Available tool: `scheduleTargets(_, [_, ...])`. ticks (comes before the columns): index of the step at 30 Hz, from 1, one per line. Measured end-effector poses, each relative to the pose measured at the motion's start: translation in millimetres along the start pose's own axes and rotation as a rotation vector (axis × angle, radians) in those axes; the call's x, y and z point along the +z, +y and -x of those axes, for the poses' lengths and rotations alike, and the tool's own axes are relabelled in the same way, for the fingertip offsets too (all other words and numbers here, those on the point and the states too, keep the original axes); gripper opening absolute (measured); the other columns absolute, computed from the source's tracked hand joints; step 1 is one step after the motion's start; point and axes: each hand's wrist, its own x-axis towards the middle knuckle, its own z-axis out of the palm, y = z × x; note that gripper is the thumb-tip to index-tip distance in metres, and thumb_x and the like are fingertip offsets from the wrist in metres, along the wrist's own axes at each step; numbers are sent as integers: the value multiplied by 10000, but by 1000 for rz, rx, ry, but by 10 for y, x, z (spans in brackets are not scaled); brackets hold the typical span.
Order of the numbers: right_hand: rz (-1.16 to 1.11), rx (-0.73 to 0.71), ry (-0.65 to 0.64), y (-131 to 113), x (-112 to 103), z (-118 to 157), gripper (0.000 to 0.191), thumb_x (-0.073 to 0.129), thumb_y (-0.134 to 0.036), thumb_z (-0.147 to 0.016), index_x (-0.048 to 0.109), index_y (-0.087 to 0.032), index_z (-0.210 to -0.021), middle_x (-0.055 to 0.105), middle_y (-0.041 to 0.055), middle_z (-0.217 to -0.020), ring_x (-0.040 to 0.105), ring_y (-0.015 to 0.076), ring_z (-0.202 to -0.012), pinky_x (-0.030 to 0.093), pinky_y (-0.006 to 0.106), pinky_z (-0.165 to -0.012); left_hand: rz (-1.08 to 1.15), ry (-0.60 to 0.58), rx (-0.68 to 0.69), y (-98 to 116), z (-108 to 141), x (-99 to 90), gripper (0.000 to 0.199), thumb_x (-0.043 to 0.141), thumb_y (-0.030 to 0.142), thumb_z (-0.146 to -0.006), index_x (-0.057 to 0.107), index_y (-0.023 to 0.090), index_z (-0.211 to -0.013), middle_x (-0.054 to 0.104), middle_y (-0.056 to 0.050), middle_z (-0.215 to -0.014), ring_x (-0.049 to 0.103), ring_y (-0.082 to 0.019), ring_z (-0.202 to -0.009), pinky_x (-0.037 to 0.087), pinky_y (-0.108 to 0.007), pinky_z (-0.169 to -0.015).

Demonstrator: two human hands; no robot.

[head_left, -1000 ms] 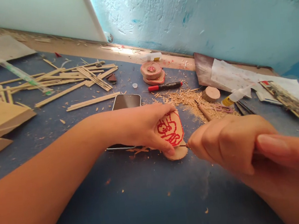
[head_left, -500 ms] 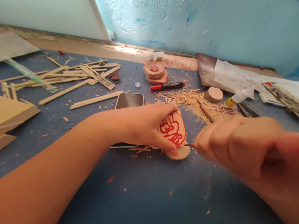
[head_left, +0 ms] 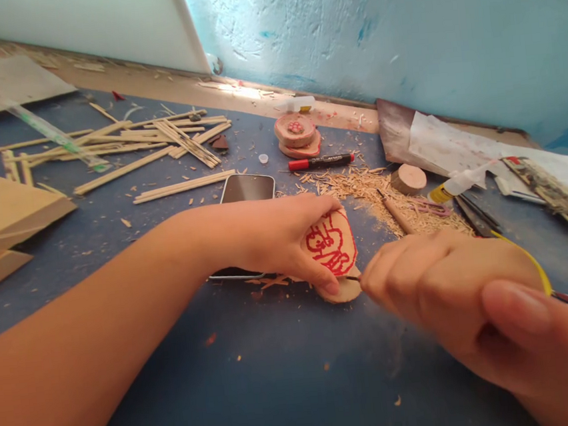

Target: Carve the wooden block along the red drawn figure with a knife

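Note:
My left hand point(head_left: 286, 239) is closed around a wood slice point(head_left: 344, 237) with a red line drawing on its face. Its thumb presses near the lower edge, over a second pale wood slice point(head_left: 344, 292) lying underneath. In a fist, my right hand point(head_left: 436, 285) grips a thin dark-tipped tool point(head_left: 353, 278), whose handle is mostly hidden by the fingers. The tip meets the lower edge of the drawn-on slice, just above the pale one. Partly under my left wrist lies a smartphone point(head_left: 247, 187).
Wood shavings point(head_left: 357, 189) spread behind my hands, near a red marker point(head_left: 322, 162), stacked wood slices point(head_left: 297, 135) and a small wood block point(head_left: 409, 179). A glue bottle point(head_left: 455, 186) lies right. Wooden sticks point(head_left: 121, 145) and a wooden board point(head_left: 8, 216) are left.
My right hand has turned and shifted slightly left, its thumb now plainer in view. A yellow curved strip and a dark red rod now show behind it. The left hand keeps its hold.

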Motion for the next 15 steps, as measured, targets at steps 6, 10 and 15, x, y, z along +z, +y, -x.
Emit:
scheduleTargets(6, [49,-76,43,-54,69,31,509,505,-443,-1207,387,-225,-763,323,-54,-593,391,120,-532,453,340,-612,-2,-4,25,7,-14,10,1143,881,846,-766,499,313,-1702,577,-105,-1801,623,-399,-1553,533,-422,-1216])
scheduleTargets(10, [69,-150,-15,-14,77,21,535,438,-546,-1205,358,-240,-773,251,-48,-584,337,130,-493,402,352,-556,2,6,41,-10,-21,15,1120,891,828,-772,506,313,-1690,592,-94,-1779,637,-389,-1531,539,-394,-1180])
scheduleTargets(15, [104,-183,-63,11,54,0,557,436,-610,-1180,368,-254,-757,273,-23,-641,342,161,-540,419,380,-589,18,-9,42,-18,-19,5,1083,893,823,-772,517,327,-1658,710,-71,-1624,727,-342,-1356,573,-362,-1043])
